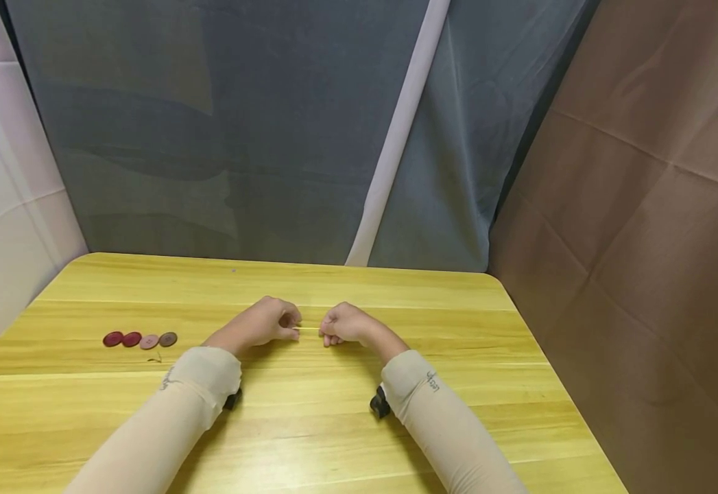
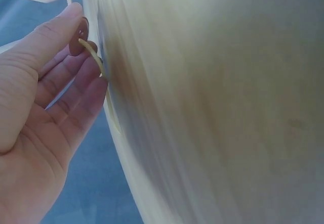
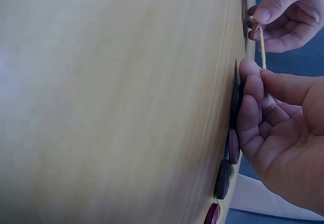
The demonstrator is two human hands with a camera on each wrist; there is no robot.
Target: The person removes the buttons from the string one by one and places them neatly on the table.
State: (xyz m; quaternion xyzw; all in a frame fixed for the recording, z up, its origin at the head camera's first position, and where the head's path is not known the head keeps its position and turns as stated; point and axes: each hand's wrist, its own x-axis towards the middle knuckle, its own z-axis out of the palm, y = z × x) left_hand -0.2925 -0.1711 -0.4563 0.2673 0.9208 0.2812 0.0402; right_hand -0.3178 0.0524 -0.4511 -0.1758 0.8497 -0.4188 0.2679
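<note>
My left hand pinches a reddish-brown button between thumb and fingers. A yellow cord comes out of the button's face, its loose end hanging past the fingertips. Across from it, my right hand pinches the same cord, which spans the short gap between the hands. Close to the right hand's fingers, several dark and red buttons appear edge-on in the right wrist view, with bits of yellow cord near them. The right hand seems to hide these from the head view.
On the left of the yellow wooden table lies a row of several loose buttons, dark red, pink and brown. A small thin scrap lies in front of them. Grey cloth hangs behind, brown cloth at the right.
</note>
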